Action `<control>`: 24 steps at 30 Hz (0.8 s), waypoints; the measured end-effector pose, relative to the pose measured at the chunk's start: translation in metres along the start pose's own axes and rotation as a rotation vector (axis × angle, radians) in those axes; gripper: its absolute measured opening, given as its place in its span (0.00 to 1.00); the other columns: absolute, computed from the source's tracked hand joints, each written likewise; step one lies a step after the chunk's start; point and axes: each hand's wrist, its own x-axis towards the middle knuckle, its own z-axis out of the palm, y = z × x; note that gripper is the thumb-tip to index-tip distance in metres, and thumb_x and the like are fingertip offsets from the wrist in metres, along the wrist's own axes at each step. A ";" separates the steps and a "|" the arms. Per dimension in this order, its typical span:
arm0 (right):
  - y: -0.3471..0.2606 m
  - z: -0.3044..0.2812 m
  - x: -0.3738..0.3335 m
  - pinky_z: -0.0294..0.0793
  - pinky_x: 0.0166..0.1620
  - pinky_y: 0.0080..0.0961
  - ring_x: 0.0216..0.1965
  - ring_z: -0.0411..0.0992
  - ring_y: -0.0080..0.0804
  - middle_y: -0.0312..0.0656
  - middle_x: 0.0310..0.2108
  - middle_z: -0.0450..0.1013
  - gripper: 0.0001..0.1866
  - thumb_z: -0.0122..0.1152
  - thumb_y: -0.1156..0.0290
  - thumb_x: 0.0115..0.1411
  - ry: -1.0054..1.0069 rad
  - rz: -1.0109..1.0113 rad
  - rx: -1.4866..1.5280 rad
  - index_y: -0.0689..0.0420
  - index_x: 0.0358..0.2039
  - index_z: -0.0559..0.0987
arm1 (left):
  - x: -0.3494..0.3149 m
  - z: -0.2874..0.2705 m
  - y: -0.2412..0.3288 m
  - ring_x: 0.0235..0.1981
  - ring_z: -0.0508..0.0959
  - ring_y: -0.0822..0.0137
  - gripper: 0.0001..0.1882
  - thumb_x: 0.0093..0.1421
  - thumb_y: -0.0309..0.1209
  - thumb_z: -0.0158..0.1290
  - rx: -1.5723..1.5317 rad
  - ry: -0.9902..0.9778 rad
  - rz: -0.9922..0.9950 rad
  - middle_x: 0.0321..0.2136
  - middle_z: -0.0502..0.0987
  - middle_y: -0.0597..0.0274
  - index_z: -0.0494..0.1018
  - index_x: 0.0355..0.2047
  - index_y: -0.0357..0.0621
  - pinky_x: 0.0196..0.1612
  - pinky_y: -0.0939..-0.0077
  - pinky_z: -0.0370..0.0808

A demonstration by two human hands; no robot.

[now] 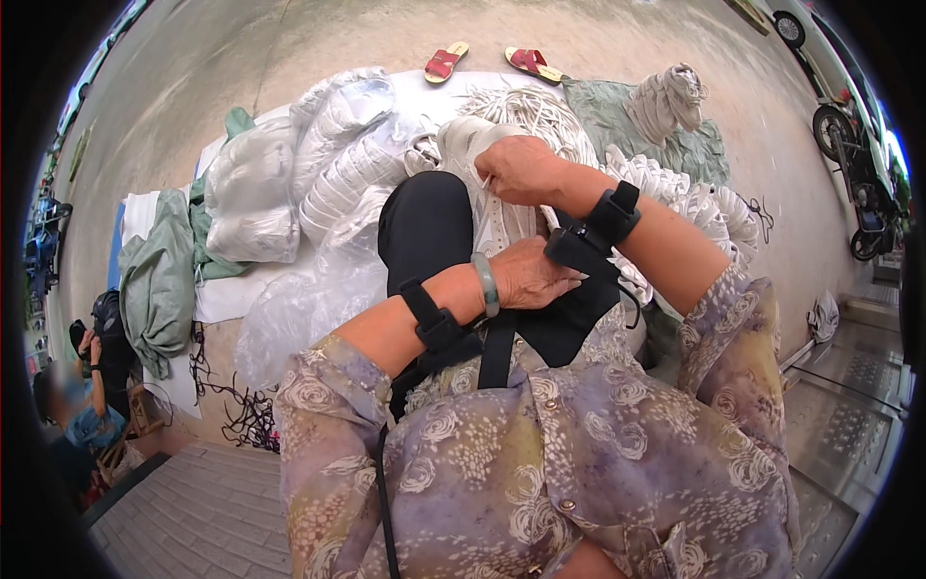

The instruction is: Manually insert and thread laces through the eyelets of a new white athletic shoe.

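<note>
My right hand point(526, 171) is closed, its fingers pinching a thin white lace at the edge of a white piece with a row of small holes point(495, 224), which looks like a shoe upper. This piece stands between my knees. Nearer to me, my left hand point(533, 274) lies over my lap with thumb and fingers pressed together; what they hold, if anything, is too small to make out. Just beyond my right hand is a stack of white uppers point(461, 138), partly hidden by it. A heap of loose white laces point(531, 108) lies behind that.
Plastic-wrapped bundles of white uppers point(253, 188) lie to the left, beside green sacking point(159, 280). More white pieces point(709, 207) are piled at right, near another bundle point(667, 101). Red slippers point(445, 63) stand at the far edge. A person point(82, 400) sits at far left.
</note>
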 end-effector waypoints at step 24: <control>0.018 0.001 -0.015 0.69 0.38 0.38 0.35 0.71 0.46 0.48 0.27 0.73 0.11 0.57 0.68 0.46 -0.046 -0.047 0.102 0.59 0.30 0.76 | 0.002 -0.008 0.005 0.25 0.72 0.47 0.09 0.56 0.31 0.49 0.044 -0.162 -0.097 0.20 0.72 0.48 0.74 0.27 0.38 0.30 0.58 0.67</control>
